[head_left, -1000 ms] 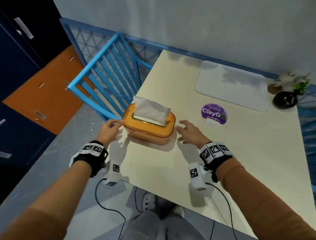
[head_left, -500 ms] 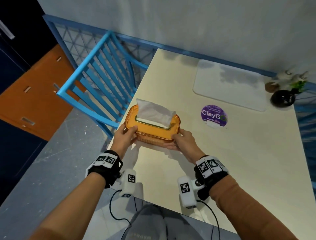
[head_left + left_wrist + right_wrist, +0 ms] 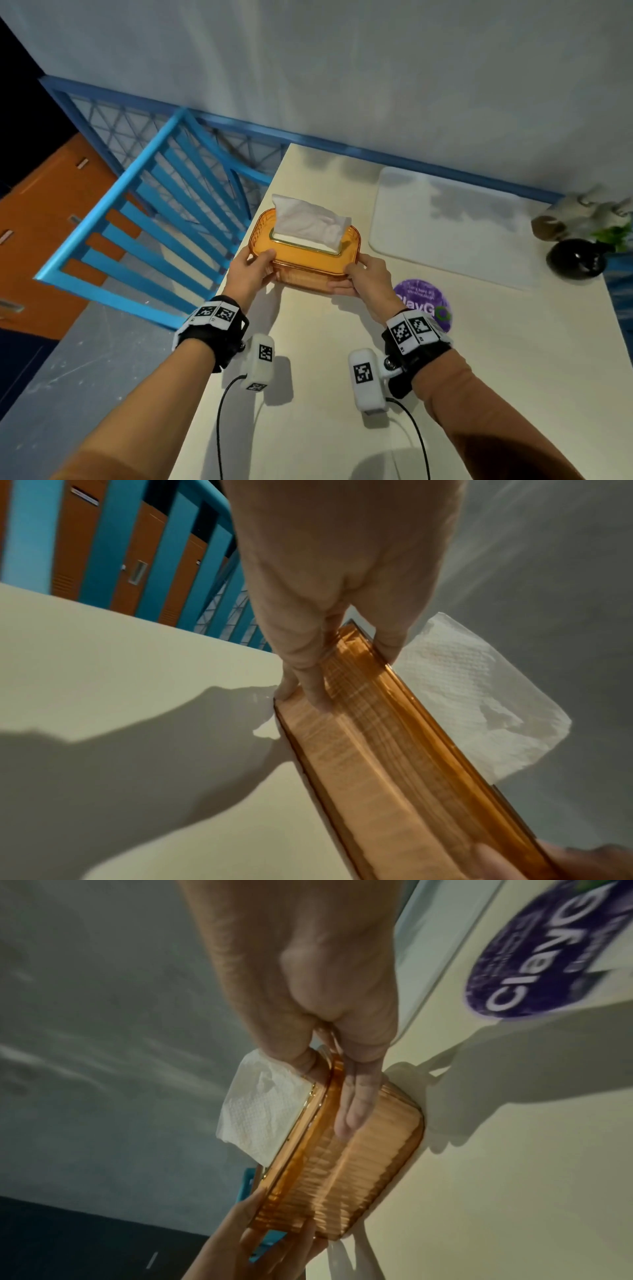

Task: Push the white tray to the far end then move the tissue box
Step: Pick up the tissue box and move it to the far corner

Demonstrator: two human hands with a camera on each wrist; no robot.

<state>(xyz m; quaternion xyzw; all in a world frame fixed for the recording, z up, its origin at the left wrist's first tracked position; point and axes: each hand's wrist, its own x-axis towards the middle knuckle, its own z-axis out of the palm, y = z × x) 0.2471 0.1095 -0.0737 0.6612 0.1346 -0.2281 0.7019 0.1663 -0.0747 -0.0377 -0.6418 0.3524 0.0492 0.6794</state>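
Surface (image 3: 342,394): cream top that carries everything; I stand at its near edge, with the wall at the far end.
White tray (image 3: 445,229): lies flat at the far end against the wall, right of centre; I judge the push step done.
Tissue box (image 3: 310,262): amber ribbed box on the left part of the surface, close to the left edge, with its near right corner just beside the tray's near left corner. A white tissue (image 3: 310,219) stands out of the top slot.
Long axis: runs left to right across my view, slightly skewed, so that one short end faces each of my hands.
Left hand (image 3: 250,270): grips the left end, thumb on the lid rim, fingers (image 3: 308,685) down the ribbed side wall.
Right hand (image 3: 364,277): grips the right end likewise, thumb on the rim, fingers (image 3: 356,1104) laid along the side wall.
Nearness: both hands are equally placed, the box held between them straight ahead of my wrists.
Contact with surface: I cannot tell whether the base is resting or just raised.
Purple lid (image 3: 423,301): round, printed, just right of my right wrist; to be cleared in any rightward carry.
Black vase (image 3: 575,258): far right corner, well apart from the box.
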